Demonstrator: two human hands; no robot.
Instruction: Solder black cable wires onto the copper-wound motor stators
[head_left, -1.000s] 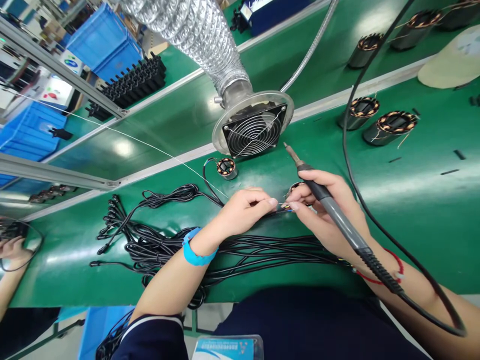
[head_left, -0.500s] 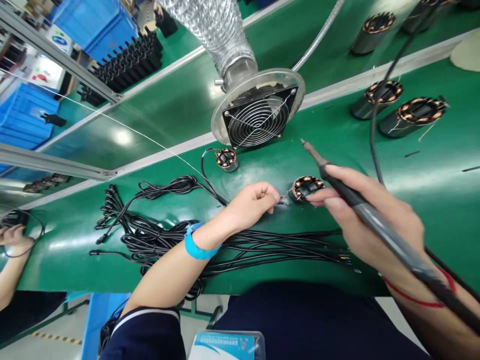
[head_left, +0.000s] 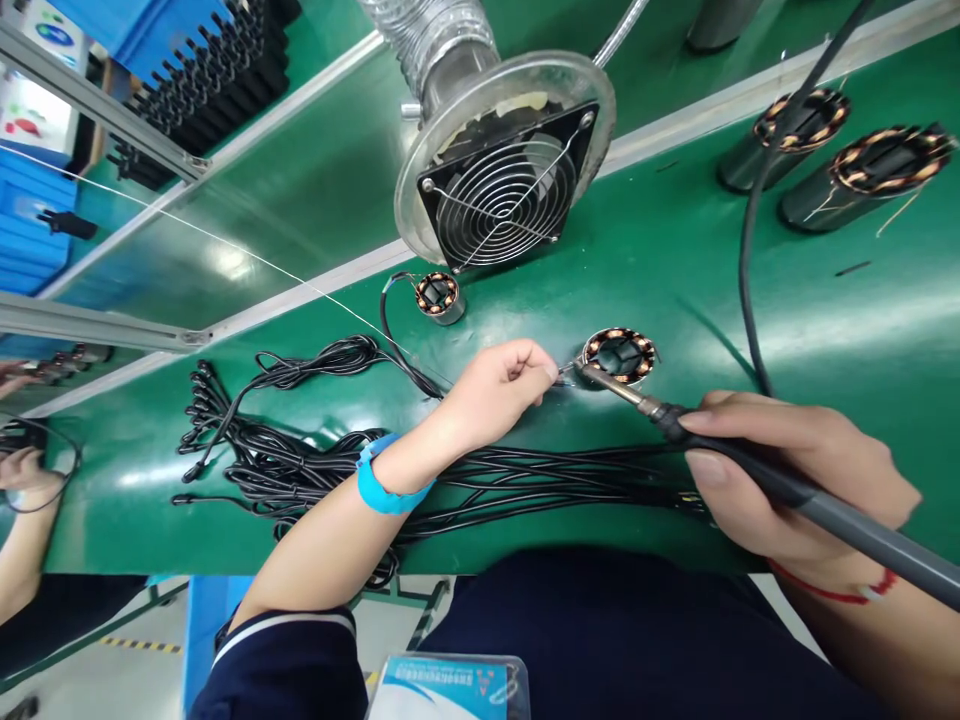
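Note:
My left hand (head_left: 510, 385) is closed in a pinch on thin wire (head_left: 568, 368) at the left side of a small motor stator (head_left: 639, 352) with copper windings. This stator stands on the green bench with its open end up. In my right hand (head_left: 810, 470) is a soldering iron (head_left: 637, 400), gripped like a pen. Its tip is at the stator's left front rim, close to the wire; whether they touch I cannot tell. Behind my left hand stands another small stator (head_left: 442, 300) with a black cable joined to it.
A fume extractor fan (head_left: 504, 212) hangs over the bench. Bundled black cables (head_left: 300, 460) lie beneath my left forearm. Larger stators (head_left: 862, 180) stand at the back right, with the iron's cord (head_left: 748, 270) in front. Another person's hand (head_left: 30, 475) is at far left.
The soldering iron has moved left and down, bringing its tip to the stator's rim. My right fingers have come away from the stator. My left hand keeps its pinch. The view has shifted slightly.

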